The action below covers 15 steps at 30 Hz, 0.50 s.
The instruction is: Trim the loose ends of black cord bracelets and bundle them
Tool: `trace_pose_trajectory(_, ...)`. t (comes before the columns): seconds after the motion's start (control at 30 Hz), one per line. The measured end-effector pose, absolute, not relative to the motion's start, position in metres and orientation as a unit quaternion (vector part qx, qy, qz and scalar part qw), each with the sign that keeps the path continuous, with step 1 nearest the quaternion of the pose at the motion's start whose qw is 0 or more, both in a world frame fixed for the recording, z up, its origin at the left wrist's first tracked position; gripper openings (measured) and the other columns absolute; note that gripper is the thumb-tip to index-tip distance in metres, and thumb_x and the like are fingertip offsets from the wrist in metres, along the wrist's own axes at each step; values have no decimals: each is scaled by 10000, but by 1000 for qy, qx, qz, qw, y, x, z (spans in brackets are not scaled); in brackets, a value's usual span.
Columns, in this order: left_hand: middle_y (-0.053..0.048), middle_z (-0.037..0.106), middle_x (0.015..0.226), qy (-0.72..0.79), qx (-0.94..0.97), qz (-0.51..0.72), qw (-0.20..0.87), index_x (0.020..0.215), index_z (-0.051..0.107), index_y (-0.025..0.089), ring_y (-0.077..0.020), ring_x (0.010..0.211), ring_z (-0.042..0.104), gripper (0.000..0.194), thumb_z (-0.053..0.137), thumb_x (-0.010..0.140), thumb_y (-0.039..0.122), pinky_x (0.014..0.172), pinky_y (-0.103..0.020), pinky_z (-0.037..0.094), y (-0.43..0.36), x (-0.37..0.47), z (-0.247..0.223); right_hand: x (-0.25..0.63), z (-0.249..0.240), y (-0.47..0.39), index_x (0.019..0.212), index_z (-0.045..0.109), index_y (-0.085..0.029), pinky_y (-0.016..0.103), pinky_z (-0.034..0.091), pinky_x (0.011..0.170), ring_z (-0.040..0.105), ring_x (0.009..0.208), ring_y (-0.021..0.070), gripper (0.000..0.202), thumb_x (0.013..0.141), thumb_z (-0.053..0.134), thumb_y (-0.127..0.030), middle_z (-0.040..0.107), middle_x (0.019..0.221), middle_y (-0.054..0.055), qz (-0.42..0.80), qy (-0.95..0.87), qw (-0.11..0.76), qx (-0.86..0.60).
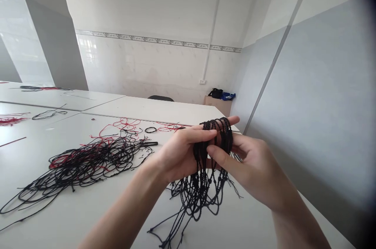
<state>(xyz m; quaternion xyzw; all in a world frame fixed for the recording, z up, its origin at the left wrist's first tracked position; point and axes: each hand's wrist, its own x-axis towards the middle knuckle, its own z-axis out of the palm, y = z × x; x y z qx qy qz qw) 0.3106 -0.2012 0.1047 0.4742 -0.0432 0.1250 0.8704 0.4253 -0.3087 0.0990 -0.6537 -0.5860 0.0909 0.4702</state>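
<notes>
A bunch of black braided cords (202, 186) hangs in loops over the fingers of my left hand (179, 151), whose thumb presses on them from the near side. My right hand (249, 162) grips the same cords at their right side, thumb in front and fingers behind. Knots show along several strands, and loose ends dangle below toward the table. Part of the fingers of both hands is hidden behind the cords. Left of my forearm lies a tangled pile of black cords (96, 159) mixed with red ones.
White tables (164, 109) stand joined together. Red threads (126, 123), a small black ring (150, 129) and more black cord (48, 114) lie on them. A chair back (161, 98) shows beyond. Black and blue items sit on a box (219, 101) near the grey wall (317, 84) at right.
</notes>
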Motion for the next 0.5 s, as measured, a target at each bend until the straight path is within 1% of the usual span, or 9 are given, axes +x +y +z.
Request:
trace_pose_trajectory(0.1, -99, 668, 908, -37, 472, 135, 870, 1240, 637, 162, -154, 782, 592, 452, 585, 793, 214, 702, -241, 439, -199, 313, 102, 422, 100, -305, 799, 607, -204, 282, 520, 650, 635, 900, 244, 196, 856, 557, -385, 596, 686, 16, 88, -587, 464, -657)
trace_pose_trajectory(0.2, -101, 672, 887, -37, 472, 142, 870, 1218, 653, 162, -154, 781, 602, 435, 586, 792, 210, 694, -235, 433, -195, 316, 99, 420, 100, -302, 863, 620, -212, 278, 512, 626, 637, 876, 235, 163, 863, 533, -350, 578, 656, 5, 97, -582, 459, -664)
trace_pose_trajectory(0.3, -108, 678, 892, -42, 477, 138, 867, 1216, 653, 149, -168, 803, 612, 428, 575, 798, 202, 715, -251, 441, -194, 317, 97, 421, 99, -302, 900, 635, -215, 275, 509, 609, 637, 850, 225, 195, 864, 534, -379, 613, 699, 10, 95, -582, 456, -666)
trace_pose_trajectory(0.43, -100, 678, 868, -40, 478, 138, 867, 1219, 646, 139, -173, 820, 610, 420, 559, 812, 197, 736, -256, 436, -196, 317, 99, 424, 97, -304, 969, 666, -225, 252, 486, 538, 635, 802, 205, 286, 845, 568, -464, 680, 850, 25, 78, -575, 447, -681)
trace_pose_trajectory(0.5, -94, 673, 872, -35, 469, 142, 871, 1223, 640, 133, -173, 831, 604, 428, 560, 806, 189, 755, -261, 431, -198, 317, 100, 425, 97, -304, 977, 677, -235, 230, 462, 485, 623, 729, 178, 293, 840, 578, -474, 682, 825, 13, 68, -573, 444, -686)
